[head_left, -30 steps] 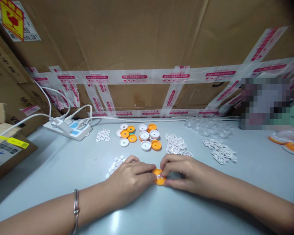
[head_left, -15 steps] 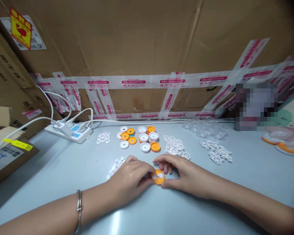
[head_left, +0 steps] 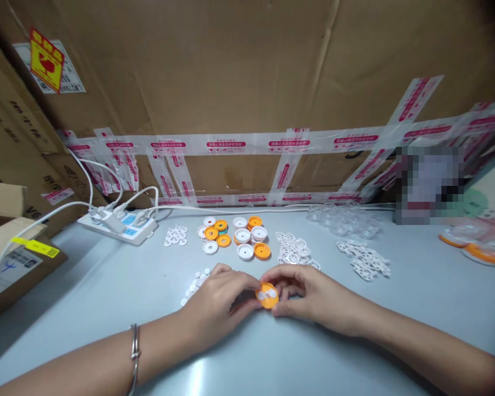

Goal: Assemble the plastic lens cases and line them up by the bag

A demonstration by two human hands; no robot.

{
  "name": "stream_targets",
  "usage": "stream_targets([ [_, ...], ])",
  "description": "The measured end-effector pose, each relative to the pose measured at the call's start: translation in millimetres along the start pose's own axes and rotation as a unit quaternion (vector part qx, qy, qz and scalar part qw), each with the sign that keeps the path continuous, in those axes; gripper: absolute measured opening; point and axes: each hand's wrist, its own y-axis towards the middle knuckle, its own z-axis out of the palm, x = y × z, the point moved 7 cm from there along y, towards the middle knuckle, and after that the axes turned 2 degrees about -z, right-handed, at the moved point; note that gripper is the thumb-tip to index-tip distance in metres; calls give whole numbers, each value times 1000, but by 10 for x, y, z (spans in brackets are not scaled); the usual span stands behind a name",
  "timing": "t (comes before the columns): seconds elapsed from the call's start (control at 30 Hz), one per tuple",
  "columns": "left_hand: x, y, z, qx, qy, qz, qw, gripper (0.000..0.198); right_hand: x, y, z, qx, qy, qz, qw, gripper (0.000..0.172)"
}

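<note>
A person's left hand (head_left: 218, 300) and right hand (head_left: 313, 294) are meeting low over the grey table (head_left: 107, 297). Both are pinching one orange cap (head_left: 267, 295) between thumb and fingertips, just beside a scatter of small white buttons (head_left: 193, 286). Two white pieces are showing in the cap's open face, so holding it level and steadying it from both sides while pressing evenly looks the surest handling here.

A small assembly workshop: taped cardboard cartons (head_left: 239, 71) behind sorted plastic parts (head_left: 235, 236).
</note>
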Motion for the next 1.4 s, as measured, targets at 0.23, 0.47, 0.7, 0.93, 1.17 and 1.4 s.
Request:
stream_targets([
  [0.23, 70, 67, -113, -18, 30, 5, 999, 16, -94, 59, -31, -51, 114, 32, 992, 44],
  [0.47, 406, 162, -68, 7, 137, -66, 988, 22, -125, 61, -41, -86, 112, 33, 989, 47],
  [0.7, 385, 157, -109, 6, 7, -117, 993, 7, -177, 70, -29, -89, 147, 37, 984, 50],
  [0.93, 465, 126, -69, 9, -373, -289, 882, 17, -232, 74, -55, -86, 160, 34, 983, 50],
  [1.17, 448, 98, 95, 65, -413, -275, 866, 34, -152, 69, -49, -68, 142, 10, 988, 51],
  [1.4, 342, 140, 82, 88, -357, -231, 901, 28, -175, 76, -54, -75, 125, 11, 989, 51],
])
